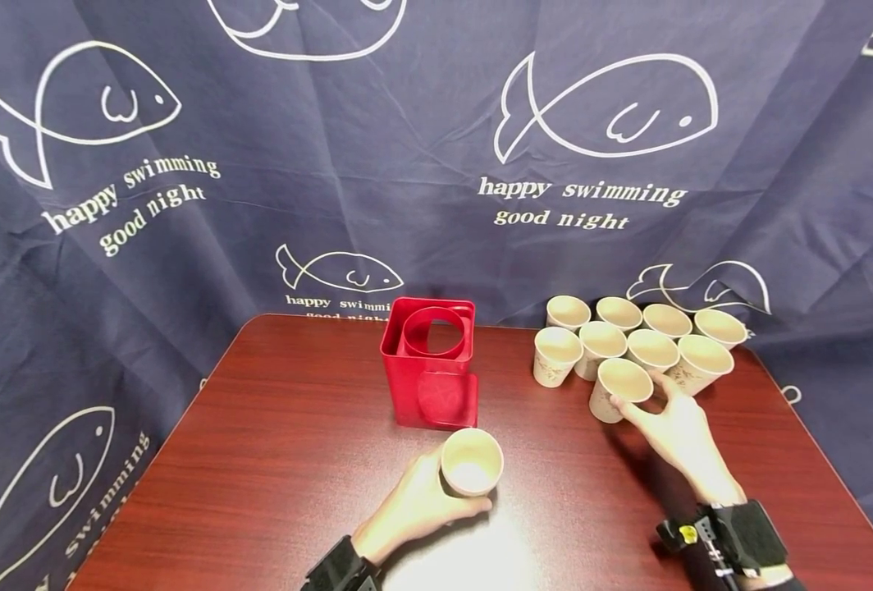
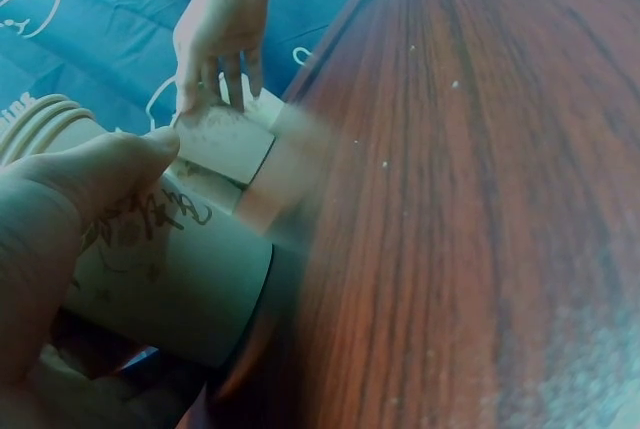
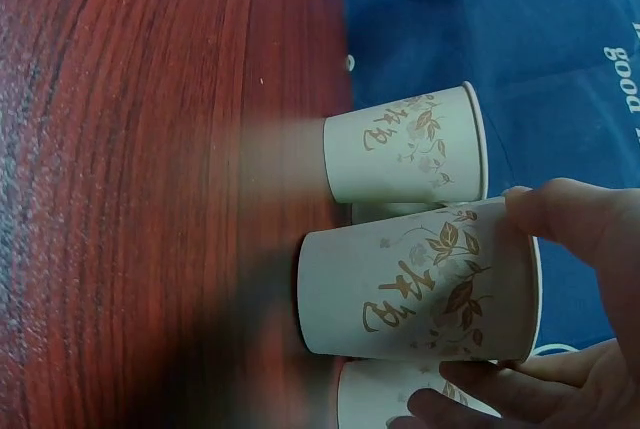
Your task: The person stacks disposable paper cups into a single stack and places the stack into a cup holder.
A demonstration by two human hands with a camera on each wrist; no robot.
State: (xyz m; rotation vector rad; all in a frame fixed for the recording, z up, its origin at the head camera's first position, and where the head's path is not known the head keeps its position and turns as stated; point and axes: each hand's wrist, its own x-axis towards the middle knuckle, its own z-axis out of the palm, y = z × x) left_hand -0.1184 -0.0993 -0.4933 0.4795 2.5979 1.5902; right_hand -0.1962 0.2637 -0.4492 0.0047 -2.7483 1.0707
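Fig.: two-handed handling of paper cups on a red-brown wood-grain table point(image 1: 274, 460), navy fish-print cloth point(image 1: 377, 156) behind.

L. hand point(image 1: 414, 509): fingers and thumb curled round the wall of one paper cup point(image 1: 472, 462), mouth up, near the table's front edge, just in front of a red cup holder point(image 1: 429, 365) w/ a round opening on top.

R. hand point(image 1: 676, 435): thumb and fingers pinch the front cup point(image 1: 619, 388) of a cluster of white printed cups point(image 1: 632, 341) at the table's back right; front cup tilts slightly, touching its neighbours. Wrist view shows the thumb at the rim end and fingers under the wall.

Handling (judged): cups appear empty, so very light; thin paper wall is soft and dents under a squeeze; rolled rim is the stiffest part. Surface dry, not slippery. Best hold: light pinch across the upper wall just below the rim, approx. as both hands do. Close-packed neighbours tip easily if brushed.
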